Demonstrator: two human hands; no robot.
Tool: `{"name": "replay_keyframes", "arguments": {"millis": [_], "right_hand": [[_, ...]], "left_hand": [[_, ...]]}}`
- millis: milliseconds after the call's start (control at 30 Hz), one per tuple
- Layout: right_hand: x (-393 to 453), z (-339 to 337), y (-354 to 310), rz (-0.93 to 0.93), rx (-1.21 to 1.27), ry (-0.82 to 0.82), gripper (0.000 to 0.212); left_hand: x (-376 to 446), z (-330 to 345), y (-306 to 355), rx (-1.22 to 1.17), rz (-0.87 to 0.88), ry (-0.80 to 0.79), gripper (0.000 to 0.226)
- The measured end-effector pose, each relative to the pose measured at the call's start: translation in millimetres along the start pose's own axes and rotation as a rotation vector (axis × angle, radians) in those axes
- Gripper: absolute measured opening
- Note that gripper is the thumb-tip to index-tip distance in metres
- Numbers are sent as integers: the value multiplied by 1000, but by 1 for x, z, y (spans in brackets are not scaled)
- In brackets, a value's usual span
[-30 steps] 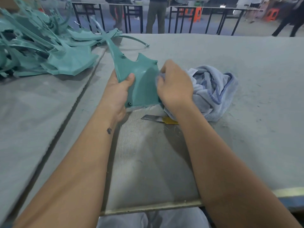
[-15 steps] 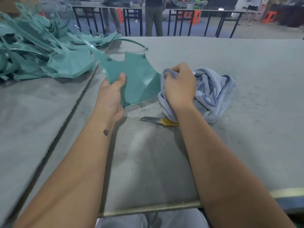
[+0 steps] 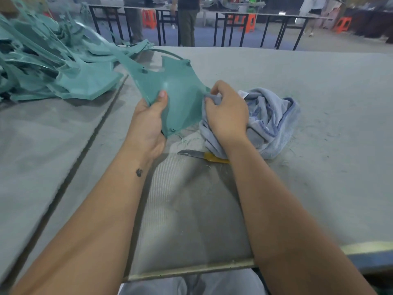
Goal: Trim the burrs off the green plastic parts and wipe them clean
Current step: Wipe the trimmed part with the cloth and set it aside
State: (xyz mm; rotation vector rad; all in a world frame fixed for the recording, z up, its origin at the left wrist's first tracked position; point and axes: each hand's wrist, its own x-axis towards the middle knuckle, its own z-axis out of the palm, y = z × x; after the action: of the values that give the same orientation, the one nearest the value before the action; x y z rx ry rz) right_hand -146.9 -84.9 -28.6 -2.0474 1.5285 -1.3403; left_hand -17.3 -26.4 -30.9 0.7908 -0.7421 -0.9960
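**Wiping 1 green panel with cloth, knife parked on table**

Grey felt-covered table (image 3: 319, 107) fills the view. Pile of green parts (image 3: 53, 67) sits at far left, well apart from the work spot. 1 green panel (image 3: 176, 90) is held tilted above the table centre, its far tip pointing toward the pile. Blue-grey cloth (image 3: 274, 120) lies bunched just right of the panel, touching its right edge. Left hand (image 3: 148, 124) grips the panel's lower left edge, thumb on the top face. Right hand (image 3: 227, 111) has fingers curled around a fold of cloth, pinching it against the panel edge. Yellow-handled knife (image 3: 202, 156) lies flat on the table under the right wrist, blade pointing left, handle partly hidden by the arm. Thin green shavings (image 3: 185, 141) are scattered near the panel's lower corner.

Judgement: wipe step in hand. Keep left grip firm, drag cloth along the whole edge and face, turn the panel for the underside. Shavings could stick back onto the cloth. Knife blade sits close to the forearm; mind it when pulling back.
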Motion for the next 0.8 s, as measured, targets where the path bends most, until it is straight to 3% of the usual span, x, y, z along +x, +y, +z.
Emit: {"name": "replay_keyframes", "arguments": {"millis": [167, 333, 500, 600, 700, 800], "right_hand": [[2, 3, 1, -12, -168, -39, 9], [2, 0, 2, -19, -121, 44, 8], [-1, 0, -1, -65, -164, -5, 10], [-3, -2, -2, -2, -38, 21, 7], [-3, -4, -3, 62, 67, 48, 6], [-3, -5, -4, 38, 4, -36, 9]], "left_hand": [[1, -4, 0, 68, -13, 27, 20], [1, -7, -1, 161, -58, 0, 17], [1, -6, 5, 83, -19, 61, 17], [3, -9, 10, 40, -19, 118, 25], [3, -9, 9, 31, -53, 89, 33], [2, -6, 7, -18, -65, 50, 29]]}}
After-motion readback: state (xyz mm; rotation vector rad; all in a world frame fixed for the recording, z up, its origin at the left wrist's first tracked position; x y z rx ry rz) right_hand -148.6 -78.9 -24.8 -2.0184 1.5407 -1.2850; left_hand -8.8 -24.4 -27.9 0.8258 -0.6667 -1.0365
